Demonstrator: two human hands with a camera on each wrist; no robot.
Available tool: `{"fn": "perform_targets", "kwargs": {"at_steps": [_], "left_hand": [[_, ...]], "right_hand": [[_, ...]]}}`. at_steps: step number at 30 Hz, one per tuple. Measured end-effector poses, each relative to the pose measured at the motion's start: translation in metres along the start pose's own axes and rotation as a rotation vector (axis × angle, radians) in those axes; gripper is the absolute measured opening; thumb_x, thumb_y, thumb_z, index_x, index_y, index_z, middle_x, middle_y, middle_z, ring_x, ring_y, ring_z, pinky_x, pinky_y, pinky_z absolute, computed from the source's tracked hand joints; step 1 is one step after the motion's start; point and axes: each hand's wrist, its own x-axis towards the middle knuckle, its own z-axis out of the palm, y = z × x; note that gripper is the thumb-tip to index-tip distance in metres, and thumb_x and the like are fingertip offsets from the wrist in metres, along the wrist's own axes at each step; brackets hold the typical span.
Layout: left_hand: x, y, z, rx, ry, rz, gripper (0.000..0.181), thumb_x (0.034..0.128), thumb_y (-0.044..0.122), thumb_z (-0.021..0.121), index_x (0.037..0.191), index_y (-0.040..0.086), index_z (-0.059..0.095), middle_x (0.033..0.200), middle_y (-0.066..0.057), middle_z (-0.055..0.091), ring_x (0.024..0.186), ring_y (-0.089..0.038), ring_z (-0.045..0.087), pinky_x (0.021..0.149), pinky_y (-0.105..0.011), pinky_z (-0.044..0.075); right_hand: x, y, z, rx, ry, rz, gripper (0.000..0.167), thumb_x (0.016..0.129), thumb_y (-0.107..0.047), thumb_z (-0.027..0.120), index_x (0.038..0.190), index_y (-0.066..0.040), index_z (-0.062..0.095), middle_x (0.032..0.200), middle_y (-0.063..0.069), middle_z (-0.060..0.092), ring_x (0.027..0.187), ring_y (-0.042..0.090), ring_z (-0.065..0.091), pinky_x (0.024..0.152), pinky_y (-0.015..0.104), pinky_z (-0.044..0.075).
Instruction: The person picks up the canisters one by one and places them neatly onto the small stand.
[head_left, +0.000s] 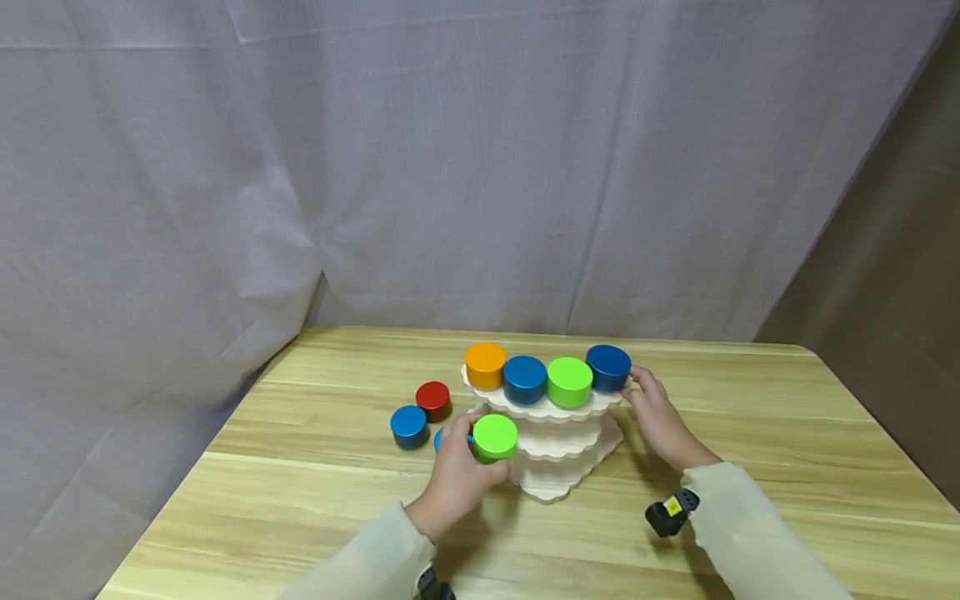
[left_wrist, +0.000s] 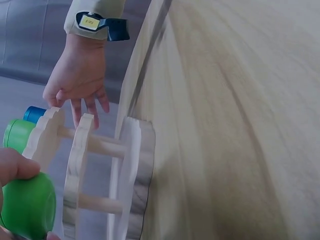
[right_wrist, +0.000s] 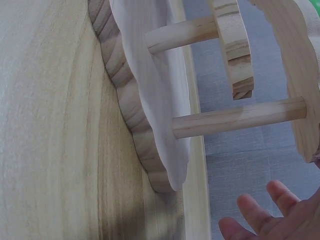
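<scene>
In the head view, my left hand (head_left: 459, 473) pinches a green round tin (head_left: 495, 438) between thumb and fingers. It holds the tin at the front left of a tiered wooden stand (head_left: 558, 448) with scalloped edges. The stand's top board carries an orange tin (head_left: 485, 365), a blue tin (head_left: 524, 380), another green tin (head_left: 569, 382) and a dark blue tin (head_left: 608, 367). My right hand (head_left: 662, 421) is at the right end of that board, its fingertips against or just beside the dark blue tin. Its lower fingers (right_wrist: 254, 214) extend loosely in the right wrist view.
Left of the stand, a red tin (head_left: 433, 401) and a blue tin (head_left: 409, 427) stand on the wooden table (head_left: 300, 500). One more blue tin (head_left: 438, 439) is mostly hidden behind my left hand. A grey cloth (head_left: 480, 167) hangs behind the table.
</scene>
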Motion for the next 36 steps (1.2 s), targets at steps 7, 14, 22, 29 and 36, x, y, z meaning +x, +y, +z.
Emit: {"fn": "perform_targets", "kwargs": {"at_steps": [7,14,22,29,36], "left_hand": [[0.005,0.002,0.004,0.012,-0.023,-0.023,0.064,0.0676,0.004,0.081,0.123,-0.002,0.049,0.132,-0.020,0.041,0.111,-0.031,0.042,0.094,-0.048,0.042],[0.012,0.002,0.009,0.029,-0.021,-0.040,0.065,0.0688,0.006,0.080,0.125,-0.001,0.048,0.122,-0.016,0.044,0.108,-0.029,0.043,0.092,-0.046,0.044],[0.016,0.003,0.012,0.035,-0.001,-0.038,0.065,0.0691,0.008,0.082,0.124,-0.001,0.048,0.115,-0.014,0.047,0.104,-0.028,0.044,0.089,-0.044,0.045],[0.018,0.003,0.016,0.013,0.012,-0.070,0.068,0.0698,0.008,0.082,0.127,-0.002,0.047,0.114,-0.014,0.046,0.103,-0.028,0.046,0.093,-0.045,0.046],[0.020,0.003,0.021,-0.012,0.036,-0.098,0.070,0.0694,0.008,0.083,0.128,-0.004,0.047,0.112,-0.015,0.045,0.101,-0.028,0.047,0.092,-0.041,0.047]], "right_hand": [[0.000,-0.001,0.000,0.015,0.000,-0.008,0.053,0.100,-0.021,0.030,0.146,0.004,0.023,0.151,0.031,0.015,0.141,0.047,0.010,0.107,0.069,0.014],[0.002,0.000,0.001,0.046,0.008,0.001,0.053,0.099,-0.021,0.029,0.146,0.004,0.023,0.152,0.031,0.014,0.141,0.048,0.010,0.108,0.068,0.013],[0.001,0.000,0.003,0.057,0.012,-0.012,0.052,0.100,-0.019,0.030,0.145,0.004,0.023,0.152,0.029,0.016,0.140,0.048,0.011,0.109,0.067,0.013],[0.002,0.001,0.004,0.046,0.010,0.004,0.052,0.100,-0.019,0.028,0.146,0.004,0.022,0.153,0.029,0.016,0.141,0.047,0.012,0.109,0.066,0.013],[0.001,0.001,0.005,0.045,0.023,-0.002,0.052,0.099,-0.018,0.029,0.145,0.005,0.024,0.151,0.030,0.019,0.139,0.047,0.014,0.109,0.066,0.014]]}}
